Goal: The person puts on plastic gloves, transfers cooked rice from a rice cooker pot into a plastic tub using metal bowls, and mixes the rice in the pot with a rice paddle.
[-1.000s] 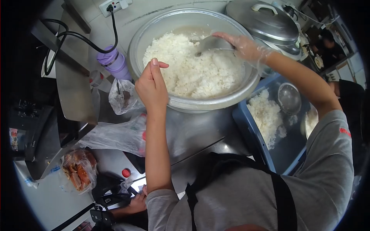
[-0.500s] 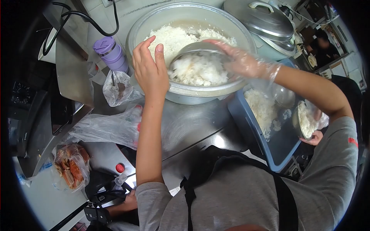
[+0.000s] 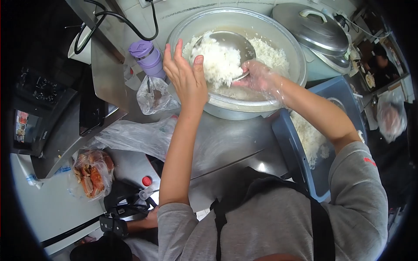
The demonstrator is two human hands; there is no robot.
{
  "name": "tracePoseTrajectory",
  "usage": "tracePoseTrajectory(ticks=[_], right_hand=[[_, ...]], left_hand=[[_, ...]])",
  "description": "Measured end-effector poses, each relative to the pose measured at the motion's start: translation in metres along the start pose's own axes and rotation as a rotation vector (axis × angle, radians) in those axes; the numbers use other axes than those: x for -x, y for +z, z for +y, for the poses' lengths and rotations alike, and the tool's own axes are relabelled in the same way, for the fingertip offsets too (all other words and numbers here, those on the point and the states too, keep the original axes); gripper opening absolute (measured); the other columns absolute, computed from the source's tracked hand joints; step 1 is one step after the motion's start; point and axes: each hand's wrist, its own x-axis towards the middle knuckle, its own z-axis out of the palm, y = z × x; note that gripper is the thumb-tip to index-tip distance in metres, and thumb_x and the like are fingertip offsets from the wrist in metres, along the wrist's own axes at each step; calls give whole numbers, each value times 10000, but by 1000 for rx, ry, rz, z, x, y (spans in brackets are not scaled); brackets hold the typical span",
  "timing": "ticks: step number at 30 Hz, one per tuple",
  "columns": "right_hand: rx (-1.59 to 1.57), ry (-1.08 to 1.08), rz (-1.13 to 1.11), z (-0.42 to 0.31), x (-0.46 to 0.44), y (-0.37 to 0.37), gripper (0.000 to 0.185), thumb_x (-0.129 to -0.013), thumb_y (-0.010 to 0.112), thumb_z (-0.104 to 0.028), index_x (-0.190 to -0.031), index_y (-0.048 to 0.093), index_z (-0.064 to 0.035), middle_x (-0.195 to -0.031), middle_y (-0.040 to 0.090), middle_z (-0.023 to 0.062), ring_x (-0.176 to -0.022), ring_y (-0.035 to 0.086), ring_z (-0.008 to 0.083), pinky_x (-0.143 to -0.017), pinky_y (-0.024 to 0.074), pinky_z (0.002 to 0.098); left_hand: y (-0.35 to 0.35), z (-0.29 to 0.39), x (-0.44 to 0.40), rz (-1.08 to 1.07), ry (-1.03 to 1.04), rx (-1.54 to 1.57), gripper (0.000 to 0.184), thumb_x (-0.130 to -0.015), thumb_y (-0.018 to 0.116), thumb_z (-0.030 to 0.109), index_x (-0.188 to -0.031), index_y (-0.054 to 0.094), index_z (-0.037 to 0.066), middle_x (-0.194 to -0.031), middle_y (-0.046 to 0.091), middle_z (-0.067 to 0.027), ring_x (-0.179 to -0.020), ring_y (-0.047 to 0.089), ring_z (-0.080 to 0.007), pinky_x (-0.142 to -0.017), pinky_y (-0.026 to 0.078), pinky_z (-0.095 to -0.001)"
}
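Observation:
A large metal pot [image 3: 183, 30] of cooked rice [image 3: 270, 54] stands at the back. Inside it, my right hand [image 3: 260, 78], in a clear plastic glove, grips the rim of a metal bowl [image 3: 237, 43]. This bowl is tilted, and a heap of white rice lies in and over its left side. My left hand [image 3: 185, 76] is raised at the pot's left edge, fingers stretched and apart, palm toward the bowl. It holds nothing; whether it touches the pot cannot be made out.
At right stands a blue-grey tub [image 3: 285, 135] with rice. A metal lid [image 3: 309, 28] is behind it. Left of the pot are a purple tumbler [image 3: 148, 58], a plastic bag [image 3: 139, 135] and bagged crab [image 3: 92, 176]. Another person's gloved hand [image 3: 391, 115] shows far right, another hand [image 3: 152, 217] lower left.
My right hand has turned the bowl, so its rice now faces left toward my left hand. The view has shifted. The co-worker's bowl by the tub is no longer visible.

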Motion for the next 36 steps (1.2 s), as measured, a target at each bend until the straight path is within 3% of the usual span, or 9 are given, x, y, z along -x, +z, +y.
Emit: tracePoseTrajectory(ticks=[4,11,15,19,21,25,32,34,36], right_hand=[[-171,-100,-30,-17,9,-20,281,-725,368,46,-996,436,72,-1129,509,205,-1015,568,360,-876,539,454],[-34,-484,231,-47,113,-135,175,-836,446,-96,-875,560,31,-837,608,115,-742,635,208,-571,568,296],[119,-648,647,-33,185,-183,186,-852,488,-147,-895,590,3,-736,604,51,-608,600,151,-454,512,267],[354,-563,693,-14,229,-275,237,-813,507,-93,-1020,594,-14,-923,612,66,-882,599,156,-732,532,334],[1308,-1299,874,3,248,-246,528,-739,445,84,-1252,475,-40,-1241,537,114,-1106,555,228,-899,488,344],[1572,-1098,864,42,265,-227,732,-693,561,169,-1320,435,-184,-1346,471,88,-1221,476,255,-1010,386,328],[1190,-1181,1111,38,267,-241,631,-821,452,121,-1354,386,-210,-1309,489,113,-1180,497,258,-913,468,315],[800,-1052,1069,36,259,-247,581,-843,432,52,-1377,350,-161,-1266,487,138,-1105,523,264,-747,549,328],[263,-751,953,12,244,-237,446,-846,497,-160,-1226,421,59,-1084,505,140,-974,563,262,-593,565,349]], left_hand=[[0,5,-1,-46,27,-51,424,-960,414,303,-1278,444,24,-1322,319,-250,-1238,293,-372,-1011,243,-450],[0,8,-6,-221,77,152,220,-934,448,183,-1031,629,104,-828,614,-72,-802,560,-235,-746,421,-348],[-6,16,-3,-351,-103,219,257,-951,400,192,-1023,634,111,-707,594,-54,-661,543,-193,-655,420,-318],[-5,20,-3,-413,-161,162,300,-968,364,223,-1017,639,115,-624,551,-30,-564,486,-139,-571,399,-291],[-3,17,-4,-417,-156,160,310,-971,357,233,-1016,641,116,-616,544,-25,-553,474,-131,-560,397,-290],[-2,15,-4,-371,-125,206,344,-975,355,235,-1003,640,44,-715,580,-42,-693,525,-115,-683,417,-266],[-5,-11,-4,-182,-345,528,313,-949,383,195,-1053,609,5,-899,598,-77,-861,532,-145,-804,405,-277],[-9,-26,-7,30,-226,423,301,-905,393,134,-1100,583,5,-1094,536,-114,-986,500,-175,-888,380,-305],[-9,-29,-6,-12,-302,307,351,-870,413,124,-1183,526,11,-1245,435,-159,-1160,410,-253,-1006,290,-351]])
